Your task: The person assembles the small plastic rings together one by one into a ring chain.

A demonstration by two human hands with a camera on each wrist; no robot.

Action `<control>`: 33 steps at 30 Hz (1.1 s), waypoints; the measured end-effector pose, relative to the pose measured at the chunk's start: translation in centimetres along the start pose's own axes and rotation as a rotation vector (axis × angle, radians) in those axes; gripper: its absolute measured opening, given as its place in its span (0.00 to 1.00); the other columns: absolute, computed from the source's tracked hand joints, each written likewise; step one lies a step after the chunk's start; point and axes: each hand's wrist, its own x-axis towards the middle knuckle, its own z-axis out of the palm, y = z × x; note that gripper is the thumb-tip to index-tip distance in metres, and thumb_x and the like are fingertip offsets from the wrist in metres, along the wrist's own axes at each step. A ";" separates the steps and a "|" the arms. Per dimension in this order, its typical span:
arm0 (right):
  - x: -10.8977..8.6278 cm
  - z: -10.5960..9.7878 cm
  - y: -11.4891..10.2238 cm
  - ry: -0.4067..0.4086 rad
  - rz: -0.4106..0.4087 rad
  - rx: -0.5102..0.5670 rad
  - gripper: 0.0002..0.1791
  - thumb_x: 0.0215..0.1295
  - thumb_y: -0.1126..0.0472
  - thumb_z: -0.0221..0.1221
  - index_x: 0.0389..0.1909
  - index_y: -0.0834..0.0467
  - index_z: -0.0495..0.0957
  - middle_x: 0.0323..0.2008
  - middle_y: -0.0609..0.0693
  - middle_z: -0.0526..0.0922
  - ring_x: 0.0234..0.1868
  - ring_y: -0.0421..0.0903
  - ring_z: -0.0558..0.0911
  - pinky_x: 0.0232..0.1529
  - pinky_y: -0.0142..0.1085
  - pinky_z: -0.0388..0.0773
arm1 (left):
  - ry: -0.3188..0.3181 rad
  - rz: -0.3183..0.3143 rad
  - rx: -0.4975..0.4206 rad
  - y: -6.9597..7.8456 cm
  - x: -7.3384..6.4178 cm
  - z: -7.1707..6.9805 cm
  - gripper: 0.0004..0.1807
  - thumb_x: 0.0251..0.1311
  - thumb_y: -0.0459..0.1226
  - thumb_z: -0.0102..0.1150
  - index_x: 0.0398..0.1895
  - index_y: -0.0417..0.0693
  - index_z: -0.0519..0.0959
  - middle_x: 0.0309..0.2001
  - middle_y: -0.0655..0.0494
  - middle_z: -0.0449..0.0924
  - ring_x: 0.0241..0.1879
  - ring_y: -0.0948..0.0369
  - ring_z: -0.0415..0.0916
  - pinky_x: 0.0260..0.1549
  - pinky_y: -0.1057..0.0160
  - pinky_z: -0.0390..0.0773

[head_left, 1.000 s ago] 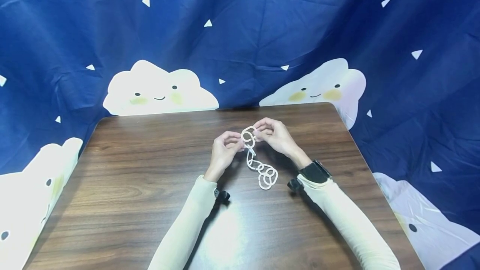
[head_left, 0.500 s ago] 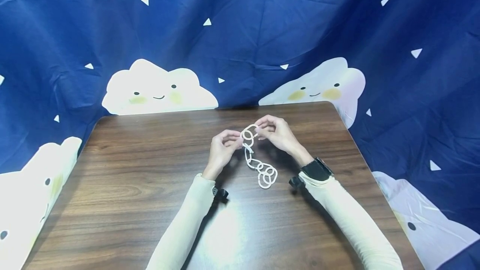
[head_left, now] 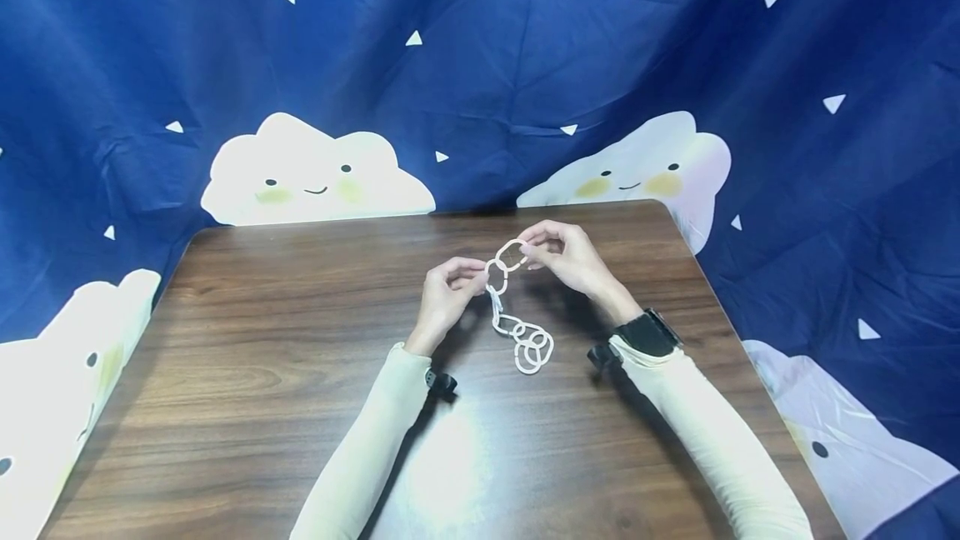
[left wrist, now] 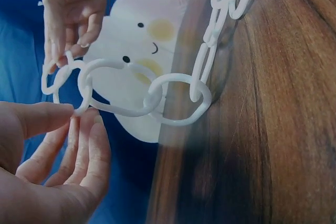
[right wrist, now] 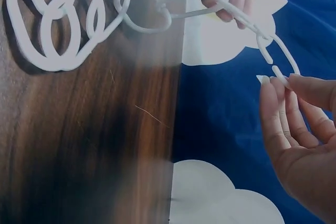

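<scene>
A chain of white plastic links [left wrist: 178, 78] runs from between the hands down to the table. Thumb and fingers of my left hand [head_left: 447, 298] pinch one link near the chain's upper end. To the right and slightly farther back, my right hand [head_left: 566, 259] pinches the end link [right wrist: 286, 51], which hooks through the link at my left fingers. A small gap shows in the side of that end link in the right wrist view. The lower links [right wrist: 62, 64] lie bunched on the wood, between the two forearms in the head view.
The brown wooden table [head_left: 300, 357] has rounded far corners. Behind it hangs a blue curtain [head_left: 480, 48] with white clouds and small triangles. Black devices are strapped at both wrists, one of them a wrist camera [head_left: 442, 384] on the left.
My right hand has moved right and away, drawing the end link out from overlapping its neighbour. The left hand stays nearly in place, and the bunched links still lie on the table.
</scene>
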 end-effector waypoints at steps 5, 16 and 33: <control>0.0 -0.9 -0.3 0.003 -0.004 -0.001 0.13 0.71 0.68 0.64 0.53 0.71 0.80 0.40 0.54 0.86 0.36 0.44 0.89 0.46 0.47 0.92 | -0.011 -0.018 0.056 0.0 -0.2 -0.1 0.13 0.63 0.30 0.70 0.50 0.33 0.84 0.42 0.35 0.88 0.36 0.51 0.90 0.40 0.66 0.91; 0.0 -3.9 -0.5 0.052 -0.033 -0.048 0.14 0.71 0.67 0.64 0.52 0.72 0.80 0.36 0.43 0.86 0.36 0.41 0.89 0.44 0.35 0.92 | -0.194 -0.091 0.407 -0.8 -1.5 0.3 0.12 0.61 0.36 0.73 0.44 0.41 0.85 0.39 0.45 0.91 0.36 0.51 0.90 0.25 0.71 0.83; -0.2 -6.7 -0.2 0.118 -0.029 -0.049 0.15 0.71 0.68 0.64 0.54 0.72 0.80 0.39 0.54 0.87 0.33 0.33 0.87 0.41 0.32 0.91 | -0.349 -0.087 0.656 -0.8 -4.2 3.2 0.21 0.49 0.44 0.82 0.44 0.46 0.87 0.39 0.50 0.89 0.34 0.63 0.80 0.37 0.67 0.79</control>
